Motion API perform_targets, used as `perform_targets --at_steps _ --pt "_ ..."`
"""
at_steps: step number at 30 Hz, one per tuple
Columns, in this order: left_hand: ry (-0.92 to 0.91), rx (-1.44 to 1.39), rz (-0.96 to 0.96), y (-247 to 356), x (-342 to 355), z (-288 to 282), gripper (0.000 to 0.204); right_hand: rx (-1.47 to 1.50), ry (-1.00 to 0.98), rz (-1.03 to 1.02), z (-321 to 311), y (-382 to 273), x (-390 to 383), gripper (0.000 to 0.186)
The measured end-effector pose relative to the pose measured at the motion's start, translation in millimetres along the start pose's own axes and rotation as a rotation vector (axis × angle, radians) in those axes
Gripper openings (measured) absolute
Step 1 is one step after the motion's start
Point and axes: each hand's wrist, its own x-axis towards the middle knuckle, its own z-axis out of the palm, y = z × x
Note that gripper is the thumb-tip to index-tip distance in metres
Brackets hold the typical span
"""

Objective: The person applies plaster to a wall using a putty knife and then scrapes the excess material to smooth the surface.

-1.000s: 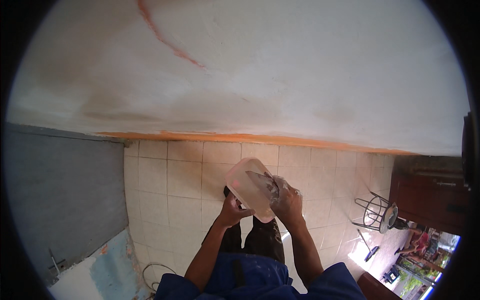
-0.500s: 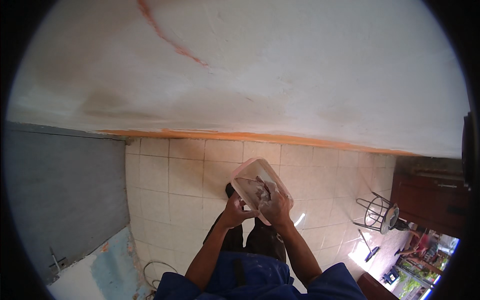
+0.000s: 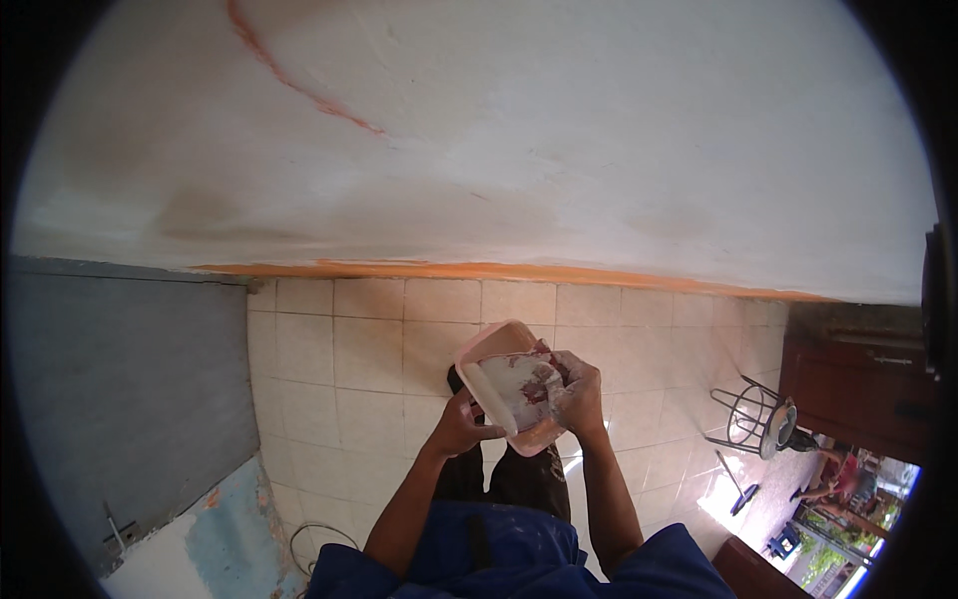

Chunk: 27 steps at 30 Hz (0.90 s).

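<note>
A pale pink plastic tub [image 3: 486, 340] is held at waist height in front of me. My left hand [image 3: 463, 426] grips its near left side, the thumb over the rim. My right hand [image 3: 576, 393], smeared with white paste, is closed on a broad flat scraper blade [image 3: 519, 379] at the tub's right side. The blade is coated white with reddish-brown patches, and a thick white strip of paste runs along its left edge. It lies tilted over the tub's opening and hides most of the inside. The handle, if any, is covered by my fingers.
Ahead rises a whitish wall [image 3: 559, 150] with a reddish crack [image 3: 289, 85] and an orange strip along its foot. Tiled floor [image 3: 364, 349] lies below. A grey door [image 3: 130, 369] stands left. To the right are a metal-legged stool [image 3: 763, 419], a brown door and a person [image 3: 843, 484].
My right hand has lifted and shifted right with the scraper, turning the blade so its broad face and white edge show. The left hand stays on the tub, which has tilted a little.
</note>
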Motion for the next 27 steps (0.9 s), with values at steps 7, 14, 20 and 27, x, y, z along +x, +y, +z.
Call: perform_targets --at_steps 7,14,20,27 --pt "0.059 -0.027 0.018 -12 1 -7 0.081 0.19 0.14 0.044 -20 15 -5 0.014" --pt "0.057 -0.124 -0.014 -19 12 -15 0.079 0.48 0.118 0.094 -44 37 -12 0.022" --pt "0.066 -0.211 -0.044 -42 27 -24 0.074 0.765 0.085 0.24 -34 58 -13 0.02" --pt "0.084 -0.262 -0.051 -48 47 -24 0.067 0.789 0.114 0.234 -22 78 -9 0.021"
